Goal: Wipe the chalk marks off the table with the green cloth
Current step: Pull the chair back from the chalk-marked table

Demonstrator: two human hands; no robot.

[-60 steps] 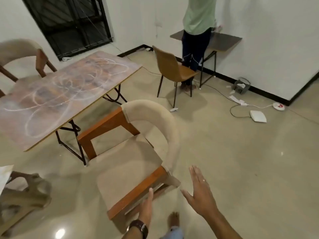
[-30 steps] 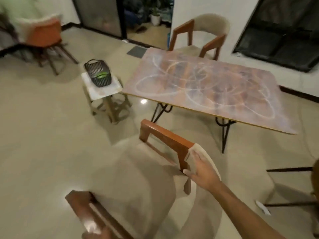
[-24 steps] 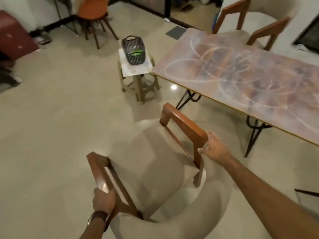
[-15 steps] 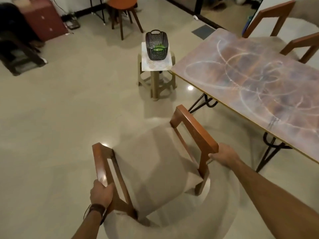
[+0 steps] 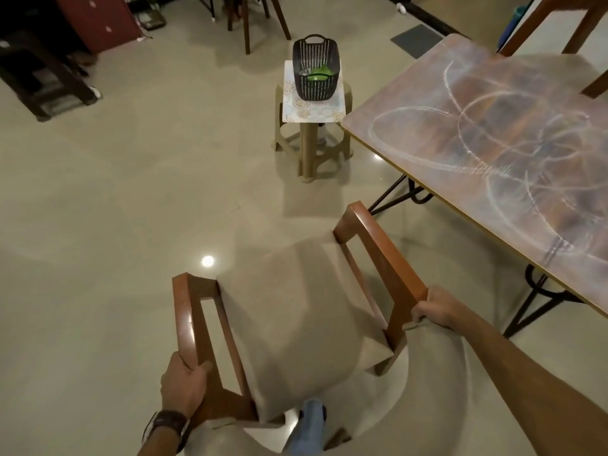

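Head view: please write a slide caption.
Both hands grip the chair; cloth waits in basket.

Green cloth [image 5: 317, 75] (black basket [image 5: 315, 90])

Both forearms are bare, without sleeves. A dark wristwatch [image 5: 166, 422] circles the left wrist, and a light-blue denim trouser leg [image 5: 307, 429] shows below.

Chair [image 5: 296, 324] blocks table [image 5: 493, 153] (floor beyond open).
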